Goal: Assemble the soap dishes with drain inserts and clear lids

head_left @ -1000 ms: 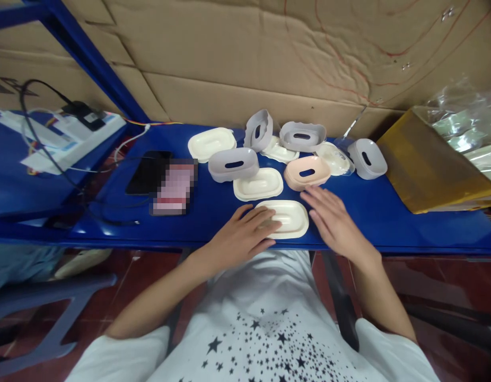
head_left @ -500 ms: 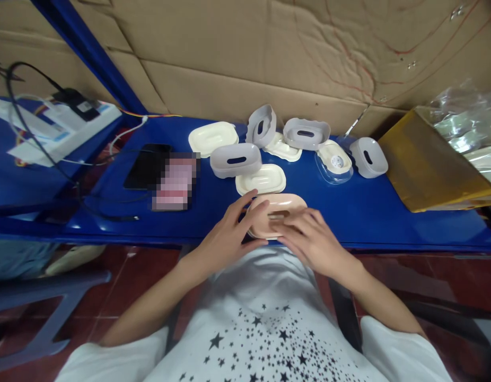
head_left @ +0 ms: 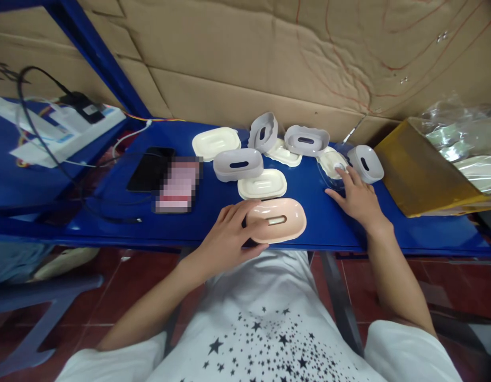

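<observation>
At the front edge of the blue table, my left hand (head_left: 227, 231) grips the left end of a pink oval soap dish (head_left: 295, 216), its thumb over the inner side. A slot in the dish's floor shows a cream part beneath. To the right, my right hand (head_left: 359, 201) reaches out with fingers apart. Its fingertips touch a small round pale piece on a cream tray (head_left: 329, 160), which rests on a clear plastic dish (head_left: 324, 179). Beside those fingers stands a grey slotted soap dish (head_left: 368, 162). Just behind the pink dish lies a cream oval tray (head_left: 262, 184).
More grey soap dishes (head_left: 238, 164) and cream trays (head_left: 216, 143) lie along the back. On the left are a phone (head_left: 177, 185), a black flat object (head_left: 148, 168), cables and a power strip (head_left: 70, 140). A yellow-taped box (head_left: 420, 175) with clear plastic packaging stands at right.
My right hand has left the pink dish and moved right to the cream tray on the clear dish. My left hand has stayed at the pink dish.
</observation>
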A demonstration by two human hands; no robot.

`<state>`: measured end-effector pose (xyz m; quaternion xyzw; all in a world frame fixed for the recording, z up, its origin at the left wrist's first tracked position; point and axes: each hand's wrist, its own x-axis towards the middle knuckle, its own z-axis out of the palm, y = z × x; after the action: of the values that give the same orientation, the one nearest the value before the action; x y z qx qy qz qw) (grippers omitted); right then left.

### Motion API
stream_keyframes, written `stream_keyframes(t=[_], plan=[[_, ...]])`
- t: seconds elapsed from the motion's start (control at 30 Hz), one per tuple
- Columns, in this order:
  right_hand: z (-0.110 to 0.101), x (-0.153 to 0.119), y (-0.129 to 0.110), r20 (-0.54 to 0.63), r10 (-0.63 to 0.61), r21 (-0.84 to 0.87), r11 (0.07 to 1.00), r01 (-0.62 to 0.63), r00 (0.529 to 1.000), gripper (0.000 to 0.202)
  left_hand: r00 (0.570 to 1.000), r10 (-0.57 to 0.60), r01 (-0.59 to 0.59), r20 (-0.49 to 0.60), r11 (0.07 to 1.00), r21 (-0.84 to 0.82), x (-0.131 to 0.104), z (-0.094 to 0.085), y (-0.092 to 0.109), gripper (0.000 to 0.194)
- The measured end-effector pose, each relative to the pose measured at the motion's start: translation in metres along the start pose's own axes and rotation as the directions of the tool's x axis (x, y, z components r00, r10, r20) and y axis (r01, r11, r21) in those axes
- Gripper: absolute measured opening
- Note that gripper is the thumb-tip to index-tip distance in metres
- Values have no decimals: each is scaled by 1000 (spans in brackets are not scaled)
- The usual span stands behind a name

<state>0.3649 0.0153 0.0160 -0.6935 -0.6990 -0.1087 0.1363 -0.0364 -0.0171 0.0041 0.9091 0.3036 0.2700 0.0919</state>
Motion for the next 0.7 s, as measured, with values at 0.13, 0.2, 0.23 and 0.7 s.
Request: stream_keyframes(t=[0.13, 0.2, 0.23, 0.7], plan=[[-11, -22, -8, -81, -111, 109, 987, 120, 990, 57, 999, 23, -27, -40, 994, -106, 6, 5, 3, 47], [-22, -36, -30, -29, -286, 290, 914, 282, 958, 56, 999, 23, -27, -30, 990, -139, 9, 6, 4, 51], [-25, -42, -41, 7, -381, 386, 854, 349, 925, 58, 999, 27, -30, -23, 989, -145, 11, 6, 4, 52], [-15, -60, -74, -36, -437, 652, 671, 353, 899, 35, 990, 83, -101, -111, 979, -174, 16, 10, 4, 19]])
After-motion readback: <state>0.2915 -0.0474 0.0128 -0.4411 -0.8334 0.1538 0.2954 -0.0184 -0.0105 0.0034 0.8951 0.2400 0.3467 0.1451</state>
